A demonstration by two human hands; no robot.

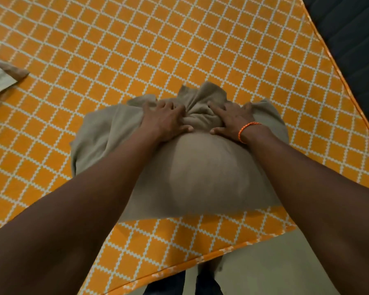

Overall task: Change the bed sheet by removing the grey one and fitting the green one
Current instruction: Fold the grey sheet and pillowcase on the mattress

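Note:
A grey-beige pillow [200, 177] lies on a bed covered by an orange sheet [136, 50] with a white grid pattern. The far end of the pillow's cover is bunched into folds [198, 116]. My left hand [164, 121] presses on the pillow just left of the bunched cloth, fingers spread. My right hand [230, 120], with an orange wrist band, presses just right of it, index finger stretched toward the folds. No green sheet is in view.
A corner of another grey pillow [0, 75] shows at the left edge. A dark quilted surface [349, 39] lies beyond the sheet's right hem. The sheet's near edge hangs over a pale floor [264, 262], where my legs [179, 284] stand.

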